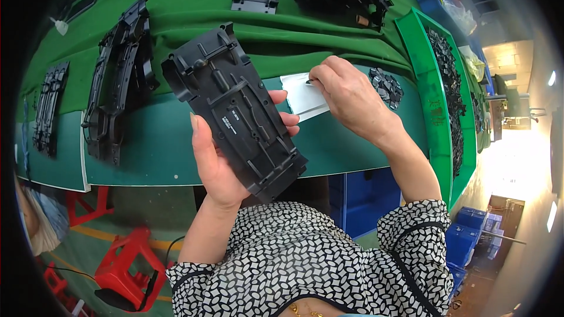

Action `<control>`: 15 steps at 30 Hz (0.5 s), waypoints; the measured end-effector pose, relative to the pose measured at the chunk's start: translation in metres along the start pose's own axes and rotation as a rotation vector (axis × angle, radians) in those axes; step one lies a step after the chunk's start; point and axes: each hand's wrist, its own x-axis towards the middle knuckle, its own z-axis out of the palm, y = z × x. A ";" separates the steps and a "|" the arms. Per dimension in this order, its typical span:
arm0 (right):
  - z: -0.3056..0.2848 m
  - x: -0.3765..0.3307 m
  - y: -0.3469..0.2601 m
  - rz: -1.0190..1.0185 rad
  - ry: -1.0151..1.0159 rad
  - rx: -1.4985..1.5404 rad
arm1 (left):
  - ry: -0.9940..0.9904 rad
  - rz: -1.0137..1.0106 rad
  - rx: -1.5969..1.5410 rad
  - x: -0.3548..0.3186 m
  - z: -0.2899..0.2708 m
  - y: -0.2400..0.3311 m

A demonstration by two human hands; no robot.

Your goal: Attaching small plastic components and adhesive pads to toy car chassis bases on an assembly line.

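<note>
A green bin (pixel 437 111) at the tabletop's (pixel 153 147) right edge holds a heap of small black plastic pieces. The left hand (pixel 220 161) grips a long, ribbed black plastic chassis (pixel 235 111) above the teal mat, while the right hand (pixel 346 97) pinches a white sheet (pixel 299 98) lying just behind it.

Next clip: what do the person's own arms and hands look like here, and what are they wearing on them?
Both hands are bare: no gloves, rings or watch visible on the left hand or the right hand. The forearms are uncovered up to near the elbows. Short sleeves of a white top with a small black lattice-like pattern end there, edged with a dark band. No cables or markings on the arms.
</note>
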 end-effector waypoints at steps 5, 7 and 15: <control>0.001 0.001 0.000 -0.066 -0.044 -0.123 | 0.006 0.005 0.000 -0.001 0.001 0.000; 0.000 0.001 -0.002 -0.084 -0.038 -0.133 | 0.013 0.009 -0.007 -0.001 0.002 0.000; 0.002 -0.002 -0.002 -0.074 0.016 -0.062 | -0.027 0.017 0.005 -0.001 0.000 -0.001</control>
